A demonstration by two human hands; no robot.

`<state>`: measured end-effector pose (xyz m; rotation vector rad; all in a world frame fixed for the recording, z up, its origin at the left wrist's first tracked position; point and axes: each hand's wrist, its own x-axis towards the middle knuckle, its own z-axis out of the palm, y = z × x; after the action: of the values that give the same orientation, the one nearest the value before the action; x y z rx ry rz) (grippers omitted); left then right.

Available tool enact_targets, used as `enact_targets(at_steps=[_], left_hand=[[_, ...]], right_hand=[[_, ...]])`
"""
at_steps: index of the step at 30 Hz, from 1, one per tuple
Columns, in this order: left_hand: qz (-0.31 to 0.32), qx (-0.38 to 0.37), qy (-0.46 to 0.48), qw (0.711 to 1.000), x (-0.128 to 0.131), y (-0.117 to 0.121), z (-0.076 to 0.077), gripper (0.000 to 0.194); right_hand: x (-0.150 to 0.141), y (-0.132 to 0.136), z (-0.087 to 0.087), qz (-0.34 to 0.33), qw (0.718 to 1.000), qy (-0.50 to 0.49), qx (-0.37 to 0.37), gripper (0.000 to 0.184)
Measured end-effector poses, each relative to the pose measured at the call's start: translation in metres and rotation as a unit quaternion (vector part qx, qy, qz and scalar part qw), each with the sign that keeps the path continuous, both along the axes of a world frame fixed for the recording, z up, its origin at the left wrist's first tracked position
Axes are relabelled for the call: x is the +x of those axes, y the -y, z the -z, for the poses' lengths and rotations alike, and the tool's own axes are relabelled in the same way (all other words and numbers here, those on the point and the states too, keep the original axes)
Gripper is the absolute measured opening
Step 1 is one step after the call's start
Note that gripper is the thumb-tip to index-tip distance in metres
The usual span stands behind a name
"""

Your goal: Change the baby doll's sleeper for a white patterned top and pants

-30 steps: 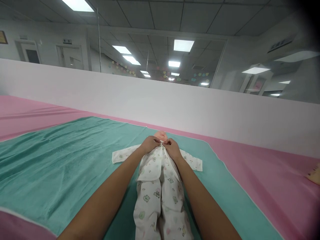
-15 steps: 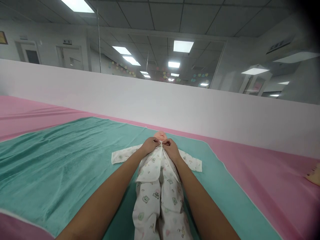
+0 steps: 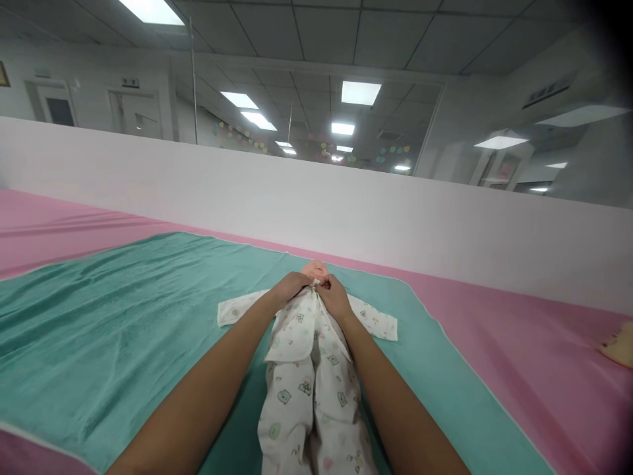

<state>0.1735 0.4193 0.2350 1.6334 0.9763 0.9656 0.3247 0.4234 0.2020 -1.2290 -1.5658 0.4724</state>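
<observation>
A baby doll [image 3: 316, 270] lies on its back on a teal towel [image 3: 123, 330], dressed in a white printed sleepsuit [image 3: 306, 389]. Only the top of its head shows beyond my hands. My left hand [image 3: 289, 288] and my right hand [image 3: 334, 296] meet at the suit's neckline just under the chin. Both pinch the two front edges of the cloth together there, fingers closed. The suit's sleeves lie spread flat to either side, and its front below the neck hangs partly open.
The towel covers a pink sheet [image 3: 519, 356] on a wide surface backed by a low white wall [image 3: 346, 204] with glass above. A tan object [image 3: 618, 346] lies at the far right edge.
My hands have drawn closer together at the collar, pulling the two front edges shut. The view has shifted slightly.
</observation>
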Motion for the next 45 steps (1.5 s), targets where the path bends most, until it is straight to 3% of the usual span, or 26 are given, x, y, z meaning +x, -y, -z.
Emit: enact_targets(at_steps=[9, 16, 21, 27, 30, 32, 36, 40, 45], left_hand=[[-0.107, 0.141, -0.101, 0.979, 0.008, -0.006, 0.01, 0.021], [-0.153, 0.221, -0.213, 0.939, 0.012, -0.009, 0.015, 0.018], [-0.175, 0.285, -0.325, 0.885, 0.015, -0.002, 0.012, 0.021], [-0.187, 0.295, -0.364, 0.863, 0.019, 0.002, 0.01, 0.024], [-0.188, 0.299, -0.364, 0.862, 0.018, 0.003, 0.01, 0.023], [-0.188, 0.302, -0.361, 0.862, 0.017, 0.004, 0.012, 0.024], [-0.191, 0.316, -0.295, 0.881, 0.012, 0.009, 0.02, 0.026], [-0.173, 0.317, -0.176, 0.916, 0.002, 0.017, 0.031, 0.022], [-0.129, 0.285, -0.134, 0.94, -0.013, 0.033, 0.036, 0.019]], right_hand=[[0.0, 0.002, 0.0, 0.002, 1.0, -0.009, -0.007, 0.012], [0.002, -0.003, 0.004, 0.001, 1.0, -0.012, -0.011, 0.013], [0.003, -0.008, 0.008, -0.003, 0.999, -0.035, -0.01, 0.014], [0.002, -0.007, 0.008, 0.002, 1.0, -0.028, -0.01, 0.013], [0.0, -0.001, 0.004, 0.017, 1.0, -0.009, -0.011, 0.009], [-0.003, 0.007, 0.001, 0.057, 0.996, 0.056, 0.026, 0.005], [-0.011, 0.036, -0.004, 0.141, 0.954, 0.227, 0.134, 0.01], [-0.016, 0.069, -0.002, 0.13, 0.951, 0.272, 0.065, 0.014], [-0.013, 0.092, -0.006, 0.1, 0.948, 0.302, 0.01, 0.024]])
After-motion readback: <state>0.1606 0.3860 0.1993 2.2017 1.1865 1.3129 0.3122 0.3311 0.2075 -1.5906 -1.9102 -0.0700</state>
